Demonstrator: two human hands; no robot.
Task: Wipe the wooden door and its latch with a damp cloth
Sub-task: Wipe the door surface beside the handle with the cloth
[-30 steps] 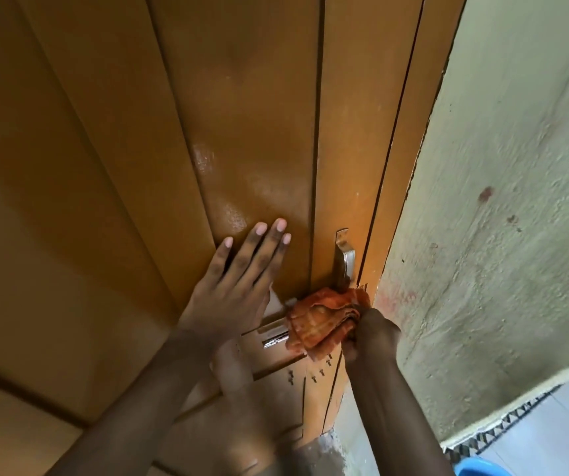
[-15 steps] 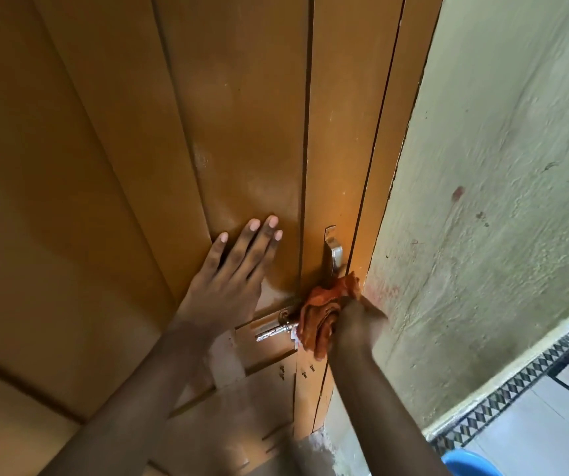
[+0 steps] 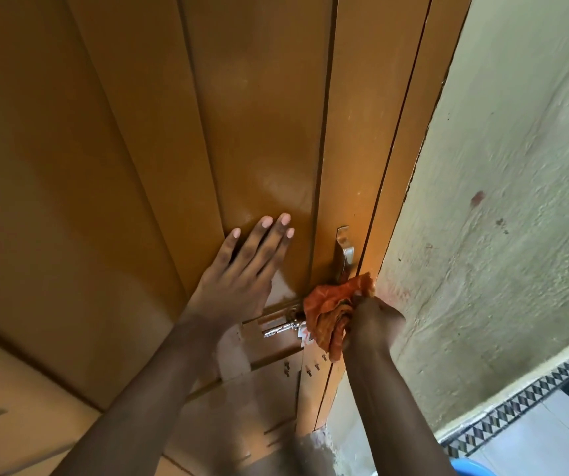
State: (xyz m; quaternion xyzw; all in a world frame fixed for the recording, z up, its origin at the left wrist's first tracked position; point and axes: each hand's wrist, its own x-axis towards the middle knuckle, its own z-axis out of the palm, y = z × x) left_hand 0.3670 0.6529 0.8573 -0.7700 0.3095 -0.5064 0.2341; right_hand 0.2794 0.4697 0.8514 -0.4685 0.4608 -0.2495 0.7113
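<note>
The orange-brown wooden door fills the left and middle of the head view. My left hand lies flat on it, fingers spread, holding nothing. My right hand grips a bunched orange cloth and presses it on the right end of the metal sliding latch. The latch bolt shows shiny to the left of the cloth; its right end is hidden. A metal handle stands just above the cloth.
A rough pale green wall stands right of the door frame. Below right are a patterned floor border, light tiles, and the rim of a blue bucket. Several small screws stick out under the latch.
My right hand with the cloth has shifted slightly along the latch, and the cloth is bunched differently. My left hand stays flat on the door. The camera has moved a little.
</note>
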